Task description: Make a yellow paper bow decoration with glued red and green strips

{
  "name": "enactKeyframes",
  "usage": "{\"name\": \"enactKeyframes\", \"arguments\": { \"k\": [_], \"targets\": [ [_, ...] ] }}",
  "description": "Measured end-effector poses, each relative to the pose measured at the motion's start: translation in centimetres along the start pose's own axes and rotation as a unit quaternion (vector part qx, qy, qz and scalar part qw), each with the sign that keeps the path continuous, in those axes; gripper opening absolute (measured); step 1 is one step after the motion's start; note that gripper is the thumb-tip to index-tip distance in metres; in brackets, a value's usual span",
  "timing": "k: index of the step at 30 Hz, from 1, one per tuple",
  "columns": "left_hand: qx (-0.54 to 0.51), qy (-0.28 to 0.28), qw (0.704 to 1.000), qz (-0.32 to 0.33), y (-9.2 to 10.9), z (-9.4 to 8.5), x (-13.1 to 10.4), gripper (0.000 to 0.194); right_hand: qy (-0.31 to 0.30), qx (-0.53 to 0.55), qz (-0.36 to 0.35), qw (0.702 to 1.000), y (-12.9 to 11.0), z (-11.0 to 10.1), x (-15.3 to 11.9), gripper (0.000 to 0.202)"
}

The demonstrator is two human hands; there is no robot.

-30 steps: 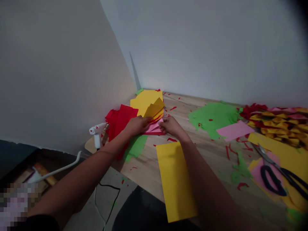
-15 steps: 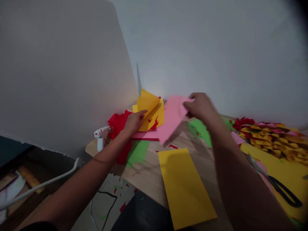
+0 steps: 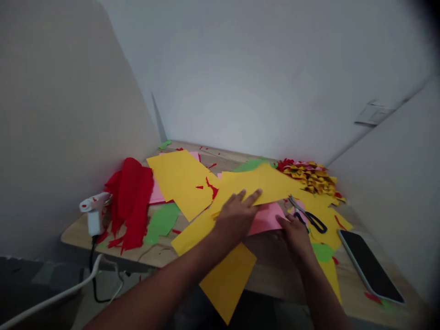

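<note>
My left hand [image 3: 238, 213] lies on a large yellow paper sheet [image 3: 261, 181], its fingers apart and stretched out over the surface. Just to the right, my right hand [image 3: 295, 231] pinches the edge of a pink paper sheet [image 3: 266, 219]. The pink sheet is partly covered by the yellow one. Beneath my left forearm another yellow piece [image 3: 230, 277] hangs over the table's front edge. Black-handled scissors [image 3: 307, 215] lie right beside my right hand, on yellow and pink paper.
A white glue gun [image 3: 94, 211] stands at the left next to crumpled red paper [image 3: 132, 197]. Green scraps [image 3: 163, 222] and a yellow sheet [image 3: 182, 176] lie nearby. A frilled yellow-red paper pile [image 3: 314, 176] sits at back right. A phone [image 3: 371, 266] rests near the right edge.
Both hands have come together toward the middle. The pink sheet moved down to the right with my right hand. My left hand left the back stack and now rests on yellow paper. The view swung right.
</note>
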State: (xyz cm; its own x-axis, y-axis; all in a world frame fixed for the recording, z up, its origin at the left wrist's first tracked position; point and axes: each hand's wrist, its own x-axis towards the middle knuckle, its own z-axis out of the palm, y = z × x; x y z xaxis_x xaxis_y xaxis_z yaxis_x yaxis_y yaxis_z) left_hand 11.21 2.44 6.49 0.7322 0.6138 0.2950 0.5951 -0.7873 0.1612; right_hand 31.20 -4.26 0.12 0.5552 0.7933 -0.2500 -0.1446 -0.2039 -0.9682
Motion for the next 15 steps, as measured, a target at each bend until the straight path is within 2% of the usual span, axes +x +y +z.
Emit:
{"name": "enactKeyframes", "arguments": {
  "k": [3,5,6,8,10,13,15],
  "targets": [
    [0.005,-0.104,0.994,0.018,3.7,4.8,0.4,0.035,-0.061,0.086,0.018,0.994,1.7,0.0,-2.0,0.038],
    [-0.011,-0.142,0.989,0.033,4.9,6.7,0.3,0.035,-0.089,0.130,0.049,0.986,2.3,0.5,-2.8,0.041],
    [-0.024,-0.154,0.987,0.044,5.1,7.2,0.1,0.035,-0.079,0.138,0.054,0.986,2.5,0.9,-3.0,0.041],
    [-0.057,-0.162,0.983,0.071,4.8,7.2,-0.3,0.034,-0.004,0.125,0.028,0.992,2.8,1.8,-2.9,0.039],
    [-0.089,-0.162,0.979,0.087,3.7,6.4,-0.8,0.030,0.064,0.091,-0.005,0.994,2.9,2.6,-2.4,0.039],
    [-0.118,-0.160,0.977,0.077,1.5,4.7,-1.2,0.025,0.071,0.057,0.010,0.996,3.2,2.9,-1.7,0.042],
    [-0.131,-0.144,0.980,0.040,-0.5,3.9,-1.4,0.024,0.075,0.034,0.018,0.996,3.5,1.9,-1.5,0.039]
  ]
}}
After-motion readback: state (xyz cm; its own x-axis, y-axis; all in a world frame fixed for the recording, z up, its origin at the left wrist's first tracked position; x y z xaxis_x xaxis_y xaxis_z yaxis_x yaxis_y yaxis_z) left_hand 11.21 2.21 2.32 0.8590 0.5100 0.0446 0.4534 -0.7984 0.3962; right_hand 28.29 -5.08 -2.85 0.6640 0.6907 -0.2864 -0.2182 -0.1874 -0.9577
